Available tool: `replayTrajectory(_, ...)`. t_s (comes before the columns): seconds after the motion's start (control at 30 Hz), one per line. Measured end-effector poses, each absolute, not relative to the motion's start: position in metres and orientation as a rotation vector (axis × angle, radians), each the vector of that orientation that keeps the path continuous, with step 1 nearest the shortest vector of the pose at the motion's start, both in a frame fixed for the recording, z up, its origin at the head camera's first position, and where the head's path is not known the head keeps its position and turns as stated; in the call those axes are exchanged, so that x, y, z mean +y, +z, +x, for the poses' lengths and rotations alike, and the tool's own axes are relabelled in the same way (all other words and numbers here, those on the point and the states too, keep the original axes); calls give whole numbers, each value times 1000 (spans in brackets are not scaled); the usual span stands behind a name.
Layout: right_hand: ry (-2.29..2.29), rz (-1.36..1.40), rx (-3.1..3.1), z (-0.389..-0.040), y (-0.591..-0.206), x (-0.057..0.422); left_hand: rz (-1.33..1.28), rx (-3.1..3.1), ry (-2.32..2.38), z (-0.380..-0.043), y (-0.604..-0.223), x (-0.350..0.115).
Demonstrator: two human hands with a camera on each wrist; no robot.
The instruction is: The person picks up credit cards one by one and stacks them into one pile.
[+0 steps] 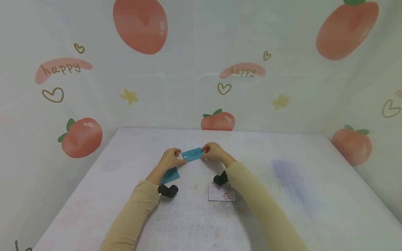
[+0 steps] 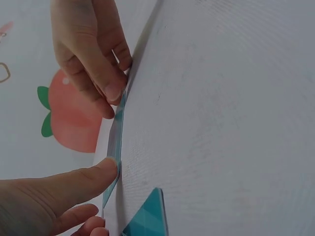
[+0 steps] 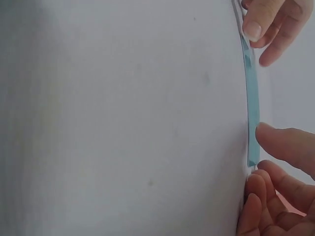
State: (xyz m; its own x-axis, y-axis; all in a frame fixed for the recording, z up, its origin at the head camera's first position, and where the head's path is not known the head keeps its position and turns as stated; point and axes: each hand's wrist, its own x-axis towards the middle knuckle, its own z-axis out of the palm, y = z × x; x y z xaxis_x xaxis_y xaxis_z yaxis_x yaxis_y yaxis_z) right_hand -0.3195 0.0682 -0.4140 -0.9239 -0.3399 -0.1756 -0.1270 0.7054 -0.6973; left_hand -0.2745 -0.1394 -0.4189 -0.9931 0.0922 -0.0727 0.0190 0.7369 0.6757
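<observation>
A blue card (image 1: 193, 154) marked "VIP" with a chip is held between the two hands over the far middle of the table. My left hand (image 1: 171, 158) grips its left end, the thumb pressed on it in the left wrist view. The right hand (image 1: 214, 152) pinches the opposite end between thumb and fingers. Seen nearly edge-on, the same card (image 2: 117, 130) appears as a thin strip in both wrist views. Another blue card (image 1: 171, 177) lies on the table, partly covered by the left wrist. Below the right wrist lies a pale pink card (image 1: 221, 194), its upper part hidden.
The white table (image 1: 194, 226) has faint stains and a bluish smudge (image 1: 287, 177) at the right. White curtains (image 1: 188, 87) printed with fruit and "happy" enclose its back and sides. Black wrist devices (image 1: 168, 190) sit on both sleeves.
</observation>
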Motion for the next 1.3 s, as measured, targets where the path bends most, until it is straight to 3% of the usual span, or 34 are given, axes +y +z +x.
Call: replayTrajectory(1.3, -1080, -177, 2605, -319, -418, 57, -5, 2751, 1102, -279, -417, -131)
